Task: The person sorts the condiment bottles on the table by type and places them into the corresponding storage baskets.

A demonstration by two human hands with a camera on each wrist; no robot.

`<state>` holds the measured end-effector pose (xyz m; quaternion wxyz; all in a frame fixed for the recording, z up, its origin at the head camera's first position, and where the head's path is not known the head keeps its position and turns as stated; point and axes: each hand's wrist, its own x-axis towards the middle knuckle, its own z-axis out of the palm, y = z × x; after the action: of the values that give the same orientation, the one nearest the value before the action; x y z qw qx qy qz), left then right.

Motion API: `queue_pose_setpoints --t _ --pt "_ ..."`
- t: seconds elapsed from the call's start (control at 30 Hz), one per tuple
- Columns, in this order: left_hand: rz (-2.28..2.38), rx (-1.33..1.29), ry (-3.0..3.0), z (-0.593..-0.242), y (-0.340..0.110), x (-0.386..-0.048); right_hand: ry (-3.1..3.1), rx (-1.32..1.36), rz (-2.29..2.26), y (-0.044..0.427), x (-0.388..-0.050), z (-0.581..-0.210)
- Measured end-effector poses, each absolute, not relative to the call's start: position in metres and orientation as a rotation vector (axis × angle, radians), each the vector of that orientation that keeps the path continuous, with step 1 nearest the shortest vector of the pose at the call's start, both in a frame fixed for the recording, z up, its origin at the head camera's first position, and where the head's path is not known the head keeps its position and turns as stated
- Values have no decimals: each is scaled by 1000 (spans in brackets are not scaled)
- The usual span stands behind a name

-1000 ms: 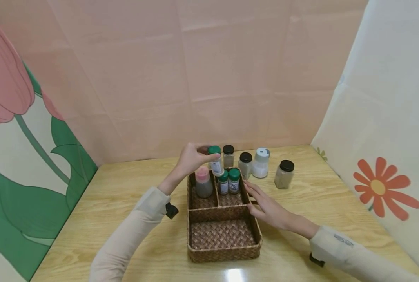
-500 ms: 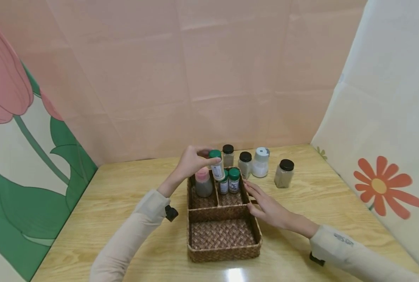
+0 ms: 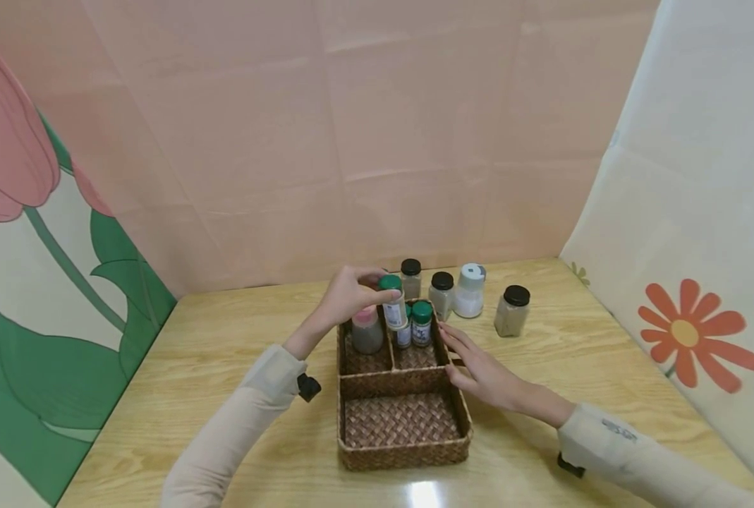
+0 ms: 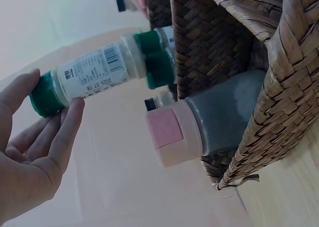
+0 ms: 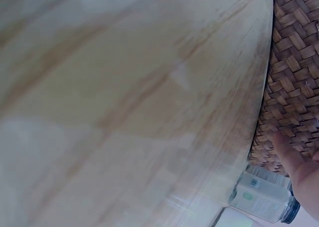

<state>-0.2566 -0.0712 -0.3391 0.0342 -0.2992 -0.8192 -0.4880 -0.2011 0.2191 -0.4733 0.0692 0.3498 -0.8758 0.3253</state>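
Note:
The left hand (image 3: 351, 293) pinches a green-capped, white-labelled bottle (image 3: 394, 310) by its cap, above the back of the woven basket (image 3: 405, 455). In the left wrist view, thumb and fingers hold the cap of that bottle (image 4: 92, 72), its base close to two other green caps. Inside the back right compartment stand two green-capped bottles (image 3: 422, 324), one partly hidden. A pink-capped bottle (image 3: 367, 337) of dark contents stands in the back left compartment. The right hand (image 3: 487, 377) rests with extended fingers on the basket's right side; in the right wrist view a finger touches the weave (image 5: 299, 102).
Behind the basket stand two black-capped jars (image 3: 411, 282) (image 3: 441, 300) and a white-topped bottle (image 3: 468, 300). Another black-capped jar (image 3: 511, 317) stands farther right on the wooden table (image 3: 243, 331). Cloth hangs behind and on both sides.
The left hand has lowered the green-capped bottle slightly and moved it a little right, over the back compartments. The right hand holds its place on the basket's side.

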Motion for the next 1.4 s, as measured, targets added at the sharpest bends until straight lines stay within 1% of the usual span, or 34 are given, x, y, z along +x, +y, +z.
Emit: queue_pose_setpoints --t 0.57,1.13,1.4 --pt "-1429 -881 -2704 -349 -64 -249 -2639 1053 947 219 -201 -475" --pt "-1407 -1047 -2708 -363 -61 -252 -2660 1040 946 218 -200 -471" --pt "-1311 -1050 -2777 -366 -59 -251 -2638 1045 934 218 -200 -471"
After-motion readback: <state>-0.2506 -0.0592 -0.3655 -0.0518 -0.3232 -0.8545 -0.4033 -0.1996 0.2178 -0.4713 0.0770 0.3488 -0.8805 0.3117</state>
